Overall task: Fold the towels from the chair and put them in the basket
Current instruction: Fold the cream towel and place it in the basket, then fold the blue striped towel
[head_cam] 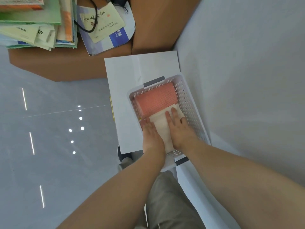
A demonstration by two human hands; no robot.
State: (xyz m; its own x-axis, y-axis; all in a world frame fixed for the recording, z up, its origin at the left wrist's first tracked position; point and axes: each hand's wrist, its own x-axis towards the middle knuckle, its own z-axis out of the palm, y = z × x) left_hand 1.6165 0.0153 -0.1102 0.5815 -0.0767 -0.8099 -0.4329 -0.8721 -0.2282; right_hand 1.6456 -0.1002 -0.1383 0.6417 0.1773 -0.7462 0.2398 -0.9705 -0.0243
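Observation:
A white perforated basket (189, 103) with grey handles stands on a white surface. A folded pink towel (156, 98) fills its far half. A folded cream towel (162, 129) lies in the near half. My left hand (151, 134) rests flat on the cream towel's left edge, by the basket wall. My right hand (179, 129) lies flat on top of the cream towel, fingers spread toward the pink one. Neither hand grips anything. The chair is not in view.
A white sheet or board (125, 90) lies under the basket. Brown cardboard (148, 30) and stacked paper bags and books (38, 22) sit at the far left. A grey wall (247, 71) rises on the right; glossy grey floor (49, 146) on the left.

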